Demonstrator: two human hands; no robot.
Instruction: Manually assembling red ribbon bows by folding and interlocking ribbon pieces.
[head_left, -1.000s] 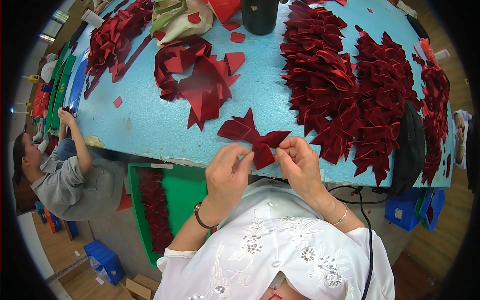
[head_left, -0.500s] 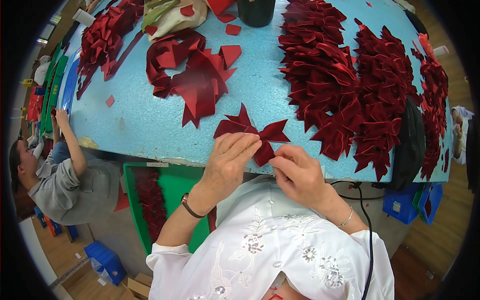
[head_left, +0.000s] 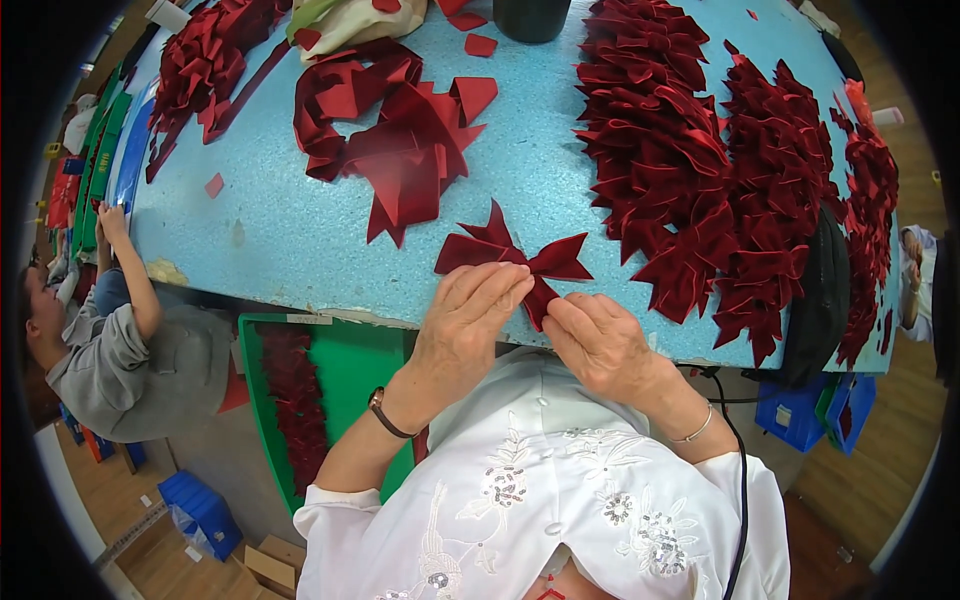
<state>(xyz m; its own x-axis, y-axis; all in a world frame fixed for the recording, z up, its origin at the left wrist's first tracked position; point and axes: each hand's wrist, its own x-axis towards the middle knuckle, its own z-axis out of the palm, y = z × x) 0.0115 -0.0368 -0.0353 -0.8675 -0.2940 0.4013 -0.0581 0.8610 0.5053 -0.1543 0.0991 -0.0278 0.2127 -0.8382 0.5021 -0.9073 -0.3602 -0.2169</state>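
a dark red velvet-like bow [head_left: 562, 258] is placed near the front edge of the blue table [head_left: 260, 225], just in front of the white blouse [head_left: 540, 450]. by the left hand [head_left: 468, 315] its left and middle part is covered; the fingers are kept together and bent over it, but whether something is pinched below cannot be told, as the thumb is hidden. by the right hand [head_left: 600, 345], with fingers curled, the end of the lower strip seems to be pinched. the bow is judged to be light and soft, not slippery, and hard to break, though its folds may be easily crushed. it is best taken at the central gathering, with the strip held by its edge. further right, rows of similar bows [head_left: 655, 150] are laid; beyond, loose ribbon [head_left: 410, 160] is seen.
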